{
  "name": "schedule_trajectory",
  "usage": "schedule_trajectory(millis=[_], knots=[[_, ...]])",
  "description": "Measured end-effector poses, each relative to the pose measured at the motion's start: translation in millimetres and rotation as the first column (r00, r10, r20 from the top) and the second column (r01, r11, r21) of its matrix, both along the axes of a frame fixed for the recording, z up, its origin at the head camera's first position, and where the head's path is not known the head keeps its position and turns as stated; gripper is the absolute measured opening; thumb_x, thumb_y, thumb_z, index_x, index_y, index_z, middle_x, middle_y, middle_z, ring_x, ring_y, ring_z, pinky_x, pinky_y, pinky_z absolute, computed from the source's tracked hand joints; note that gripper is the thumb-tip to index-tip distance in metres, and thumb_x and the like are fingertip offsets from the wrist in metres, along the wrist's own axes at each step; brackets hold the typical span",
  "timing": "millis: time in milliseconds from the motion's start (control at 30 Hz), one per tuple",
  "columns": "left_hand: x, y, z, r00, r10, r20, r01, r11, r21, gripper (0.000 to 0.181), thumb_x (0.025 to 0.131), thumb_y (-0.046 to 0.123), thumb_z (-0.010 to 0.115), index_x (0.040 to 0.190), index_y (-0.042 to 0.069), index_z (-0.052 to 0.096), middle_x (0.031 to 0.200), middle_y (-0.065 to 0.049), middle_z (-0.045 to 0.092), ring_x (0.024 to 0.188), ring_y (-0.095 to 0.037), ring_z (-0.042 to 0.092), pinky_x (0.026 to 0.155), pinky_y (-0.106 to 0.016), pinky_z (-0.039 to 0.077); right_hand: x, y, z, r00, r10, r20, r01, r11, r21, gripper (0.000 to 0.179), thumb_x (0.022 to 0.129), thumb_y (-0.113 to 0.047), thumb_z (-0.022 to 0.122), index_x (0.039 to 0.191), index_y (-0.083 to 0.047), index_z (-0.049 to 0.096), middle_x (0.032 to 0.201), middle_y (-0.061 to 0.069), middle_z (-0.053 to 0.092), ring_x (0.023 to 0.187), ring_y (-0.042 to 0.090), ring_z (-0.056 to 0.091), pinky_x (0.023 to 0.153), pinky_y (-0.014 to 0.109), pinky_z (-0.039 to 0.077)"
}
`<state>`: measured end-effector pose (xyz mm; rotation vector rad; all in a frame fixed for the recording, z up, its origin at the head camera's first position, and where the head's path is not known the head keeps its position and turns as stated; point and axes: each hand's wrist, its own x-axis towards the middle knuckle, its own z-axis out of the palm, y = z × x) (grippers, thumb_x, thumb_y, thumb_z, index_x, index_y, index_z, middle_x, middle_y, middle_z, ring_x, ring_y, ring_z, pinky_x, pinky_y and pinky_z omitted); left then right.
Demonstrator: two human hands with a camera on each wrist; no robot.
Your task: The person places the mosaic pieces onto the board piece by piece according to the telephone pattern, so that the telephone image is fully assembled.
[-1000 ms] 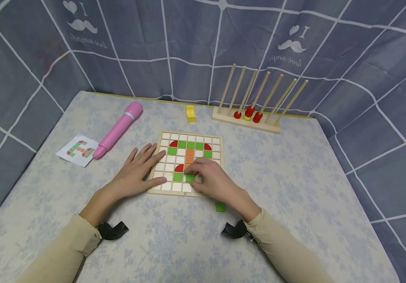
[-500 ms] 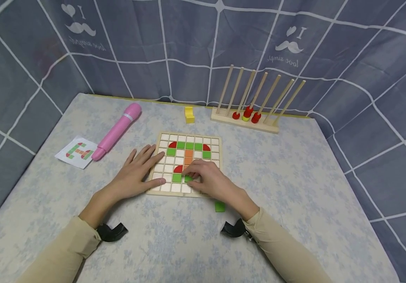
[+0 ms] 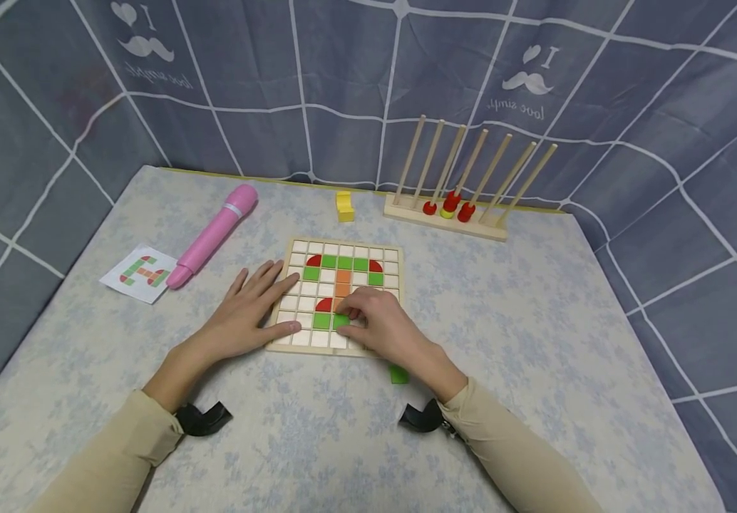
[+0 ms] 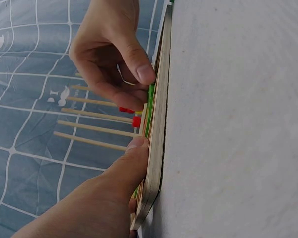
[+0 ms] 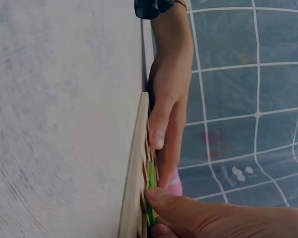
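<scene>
A square wooden grid board (image 3: 291, 349) with white cells lies on the table, bearing green squares, red quarter-round tiles and an orange column. My left hand (image 3: 246, 313) rests flat with spread fingers over its left edge, thumb on the lower left cells. My right hand (image 3: 384, 324) is over the lower right part and pinches a green square tile (image 3: 340, 321) between thumb and fingers, down at the board beside another green tile (image 3: 321, 320). In the right wrist view the thumb sits on the green tile (image 5: 151, 198). Cells under my right hand are hidden.
A loose green tile (image 3: 398, 374) lies in front of the board. To the left are a pattern card (image 3: 140, 273) and a pink stick (image 3: 211, 239). Behind stand a yellow block (image 3: 345, 206) and a wooden peg rack (image 3: 445, 222) with red and yellow beads. A curtain (image 3: 343, 71) closes the back.
The green tile under my right fingers has shifted slightly left, closer against the neighbouring green tile. My left hand stays put.
</scene>
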<state>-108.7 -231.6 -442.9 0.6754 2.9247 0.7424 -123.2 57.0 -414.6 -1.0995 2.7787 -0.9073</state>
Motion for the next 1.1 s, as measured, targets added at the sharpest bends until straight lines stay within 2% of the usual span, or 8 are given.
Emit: schedule_trajectory(millis=[233, 433, 600, 767, 933, 1100], knots=[[0.8, -0.8, -1.2, 1.0, 0.0, -0.003, 0.0, 1.0, 0.002, 0.087, 0.099, 0.055, 0.067, 0.168, 0.017, 0.031, 0.177, -0.017, 0.015, 0.165, -0.038, 0.008, 0.13, -0.063, -0.001, 3.0, 1, 2.4, 0.999, 0.034, -0.007, -0.034, 0.999, 0.012, 0.021, 0.092, -0.018, 0.085, 0.11, -0.01, 0.079, 0.098, 0.001, 0.074, 0.087, 0.013, 0.066, 0.078, 0.028, 0.056], [0.8, -1.4, -2.9, 1.0, 0.0, -0.005, 0.0, 1.0, 0.003, 0.087, 0.099, 0.055, 0.067, 0.168, 0.018, 0.03, 0.177, -0.016, 0.015, 0.165, -0.037, 0.007, 0.13, -0.063, -0.001, 9.4, 26, 11.5, 0.998, 0.059, -0.012, -0.06, 0.997, -0.039, 0.017, 0.093, -0.017, 0.083, 0.108, -0.008, 0.079, 0.097, 0.003, 0.075, 0.086, 0.015, 0.068, 0.078, 0.028, 0.057], [-0.5, -1.5, -4.2, 1.0, -0.006, -0.02, 0.006, 1.0, 0.001, 0.088, 0.098, 0.056, 0.067, 0.168, 0.018, 0.03, 0.177, -0.016, 0.015, 0.165, -0.038, 0.007, 0.13, -0.063, -0.001, 23.4, 55, 14.3, 0.999, 0.026, 0.018, -0.025, 0.999, -0.046, 0.015, 0.092, -0.018, 0.084, 0.103, -0.009, 0.079, 0.093, 0.002, 0.074, 0.082, 0.015, 0.069, 0.073, 0.029, 0.059], [0.2, -1.0, -5.2, 1.0, -0.006, -0.025, 0.006, 1.0, 0.012, 0.087, 0.098, 0.055, 0.068, 0.168, 0.018, 0.031, 0.176, -0.017, 0.017, 0.164, -0.038, 0.008, 0.13, -0.063, 0.0, 40.7, 78, 10.3, 0.999, 0.026, 0.043, -0.024, 0.999, -0.038, 0.014, 0.092, -0.02, 0.084, 0.102, -0.013, 0.079, 0.095, -0.002, 0.074, 0.084, 0.012, 0.069, 0.075, 0.029, 0.06], [0.2, -0.5, -4.5, 1.0, -0.007, -0.02, 0.007, 1.0, 0.004, 0.088, 0.098, 0.055, 0.068, 0.168, 0.017, 0.03, 0.177, -0.017, 0.016, 0.164, -0.038, 0.008, 0.13, -0.063, 0.0, 57.8, 97, 3.4, 0.998, 0.048, 0.051, -0.048, 0.999, -0.014, 0.022, 0.088, -0.023, 0.089, 0.106, -0.017, 0.078, 0.1, -0.006, 0.073, 0.086, 0.01, 0.067, 0.075, 0.027, 0.058], [0.2, -1.3, -3.3, 1.0, -0.004, -0.019, 0.004, 1.0, 0.002, 0.088, 0.098, 0.054, 0.068, 0.168, 0.017, 0.03, 0.177, -0.017, 0.015, 0.164, -0.038, 0.008, 0.13, -0.064, 0.0, 67.4, 104, -1.8, 0.998, 0.048, 0.036, -0.049, 0.998, 0.039, 0.029, 0.086, -0.023, 0.09, 0.112, -0.017, 0.077, 0.108, -0.007, 0.072, 0.088, 0.007, 0.064, 0.076, 0.026, 0.057]])
